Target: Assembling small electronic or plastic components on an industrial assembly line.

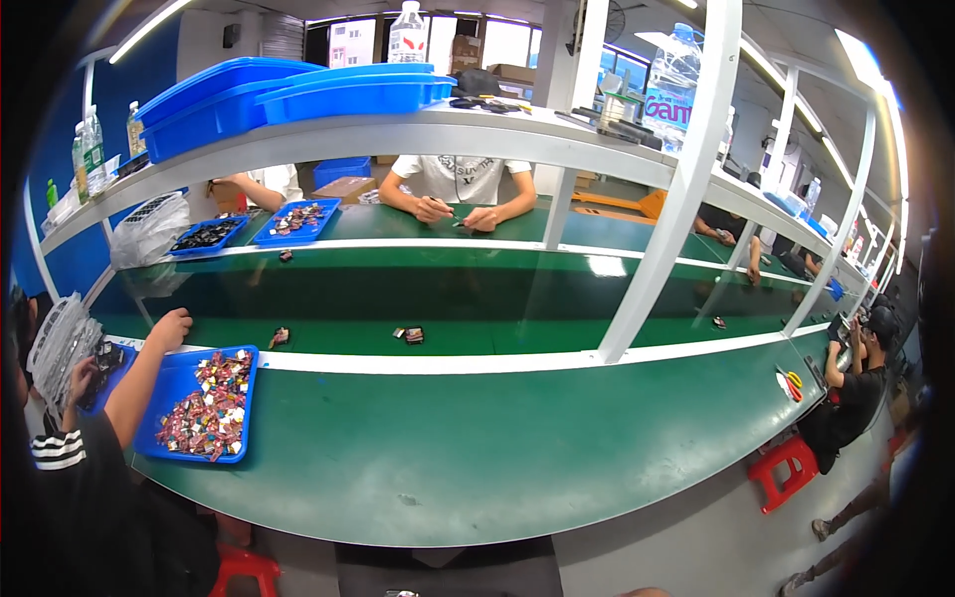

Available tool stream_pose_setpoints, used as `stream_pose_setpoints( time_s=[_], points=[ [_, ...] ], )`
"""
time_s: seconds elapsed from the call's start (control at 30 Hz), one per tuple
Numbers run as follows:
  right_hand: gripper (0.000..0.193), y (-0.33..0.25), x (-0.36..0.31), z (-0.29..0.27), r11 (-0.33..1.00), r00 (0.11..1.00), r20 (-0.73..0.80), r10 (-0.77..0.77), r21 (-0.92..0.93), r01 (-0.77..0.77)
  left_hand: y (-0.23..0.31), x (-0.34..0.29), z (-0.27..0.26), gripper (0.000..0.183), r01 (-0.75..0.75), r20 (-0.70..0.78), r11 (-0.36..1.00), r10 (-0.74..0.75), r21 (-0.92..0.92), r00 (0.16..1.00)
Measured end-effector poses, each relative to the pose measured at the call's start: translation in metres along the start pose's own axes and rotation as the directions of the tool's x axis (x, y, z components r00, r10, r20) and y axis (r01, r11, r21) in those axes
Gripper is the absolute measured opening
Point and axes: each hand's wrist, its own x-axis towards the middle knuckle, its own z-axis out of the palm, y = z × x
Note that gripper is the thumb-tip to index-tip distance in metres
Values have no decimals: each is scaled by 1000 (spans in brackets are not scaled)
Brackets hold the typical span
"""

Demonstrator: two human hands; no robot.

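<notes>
Neither of my hands shows clearly. At the lower edge a thin sliver of skin appears, and I cannot tell what part it is. My dark-clothed lap sits below the green worktop. On the left of that worktop is a blue tray heaped with small reddish and white electronic parts. A few similar parts lie on the green belt beyond the white rail, among them a small cluster and a single piece.
At left, a co-worker's arm reaches over the tray toward the belt. Another person's hands hold a small item across the belt. White posts carry a shelf with blue bins. Scissors lie far right, near a red stool.
</notes>
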Motion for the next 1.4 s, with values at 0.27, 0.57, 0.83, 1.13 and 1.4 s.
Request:
stream_pose_setpoints(
  time_s=[0.27,0.57,0.83,1.13,1.4],
  points=[
    [21,-23,29,18,945,944,233,-232,-176,276,109,65,-2,36,-46,-132,983,22,-175,991],
    [7,56,-95,-60,941,776,-584,239,-59,-334,114,74,7,33,-92,-279,995,100,41,955],
    [10,88,-131,-137,498,259,-841,475,15,-867,130,93,-4,37,-105,-137,989,118,103,984],
    [35,127,-151,-268,-15,165,-986,-30,-164,-986,168,-25,-104,30,582,-759,686,-68,436,647],
    [77,192,-130,-337,-166,20,-956,-293,31,-986,152,-121,-239,17,681,-990,722,143,120,23]
  ],
)
